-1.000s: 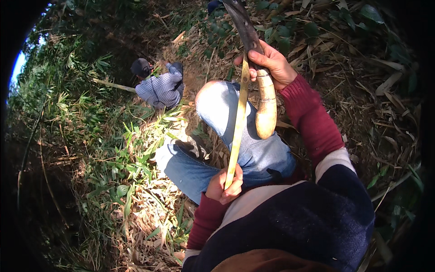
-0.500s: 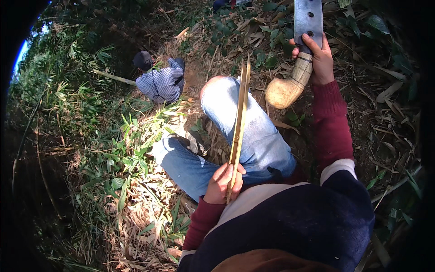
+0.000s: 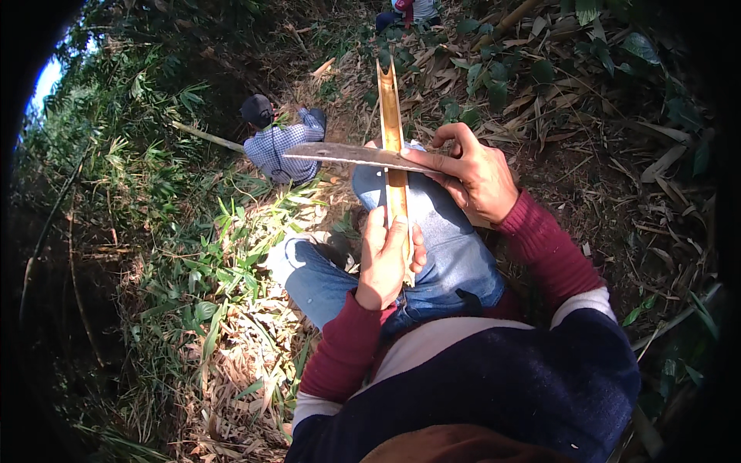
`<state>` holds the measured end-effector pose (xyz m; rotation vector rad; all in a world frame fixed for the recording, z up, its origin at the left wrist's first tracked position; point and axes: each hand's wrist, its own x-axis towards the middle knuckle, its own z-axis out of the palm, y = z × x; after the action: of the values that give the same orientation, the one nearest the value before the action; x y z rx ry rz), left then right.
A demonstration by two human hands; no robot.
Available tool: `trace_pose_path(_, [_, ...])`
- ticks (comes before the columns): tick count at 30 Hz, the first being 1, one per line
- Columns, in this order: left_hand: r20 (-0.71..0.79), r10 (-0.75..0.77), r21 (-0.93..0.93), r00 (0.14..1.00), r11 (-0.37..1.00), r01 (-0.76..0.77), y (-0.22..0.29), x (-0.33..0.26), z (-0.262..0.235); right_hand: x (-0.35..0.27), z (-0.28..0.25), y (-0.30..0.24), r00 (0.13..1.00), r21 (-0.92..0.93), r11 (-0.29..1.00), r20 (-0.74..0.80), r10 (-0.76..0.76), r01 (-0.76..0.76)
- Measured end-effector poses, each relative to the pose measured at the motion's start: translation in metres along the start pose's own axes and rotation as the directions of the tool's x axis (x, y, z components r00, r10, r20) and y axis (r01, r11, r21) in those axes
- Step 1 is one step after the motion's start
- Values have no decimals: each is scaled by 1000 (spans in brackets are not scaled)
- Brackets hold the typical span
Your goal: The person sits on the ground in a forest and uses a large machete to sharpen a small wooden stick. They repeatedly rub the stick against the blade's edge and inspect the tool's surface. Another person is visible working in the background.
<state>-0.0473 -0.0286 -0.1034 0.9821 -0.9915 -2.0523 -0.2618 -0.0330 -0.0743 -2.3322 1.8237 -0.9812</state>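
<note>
My left hand [image 3: 384, 258] grips a split half of bamboo [image 3: 390, 108] near its lower end. The bamboo points away from me over my jeans, its hollow yellow-brown inside facing up. My right hand [image 3: 482, 177] is closed on a machete, with the index finger and thumb near the base of its blade [image 3: 340, 155]. The blade lies across the bamboo above my left hand, tip to the left, and crosses in front of it. Most of the machete's handle is hidden under my right hand; whether the edge bites into the bamboo I cannot tell.
A person in a checked shirt [image 3: 278, 150] and dark cap sits ahead to the left, beside a bamboo pole [image 3: 208, 137]. Another person [image 3: 417, 11] shows partly at the top edge. Dry leaves [image 3: 247, 386] and green plants [image 3: 224, 266] cover the ground.
The machete has swung down from upright at the upper right to lie across the bamboo. My left hand has moved up and forward, turning the bamboo's hollow side up.
</note>
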Motion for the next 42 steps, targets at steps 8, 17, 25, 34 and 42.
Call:
trace_pose_path(8, [-28,-24,-44,999,999,22,-14,-2,-8,-37,9,-30,988,42,988,28,-151,150])
trace_pose_path(17, [-3,-74,-103,997,992,73,-20,-5,-20,-40,19,-33,996,-14,996,-16,-93,93])
trace_pose_path(25, [52,19,-75,998,997,-15,-6,-12,-8,6,23,4,998,-89,996,-58,-11,6])
trace_pose_path(34, [9,-13,-116,1000,993,14,-12,-24,1,61,26,48,984,-81,981,-48,172,-175])
trace_pose_path(42, [1,29,-23,1000,999,-29,-16,-25,2,-34,17,-15,999,43,998,1,-47,47])
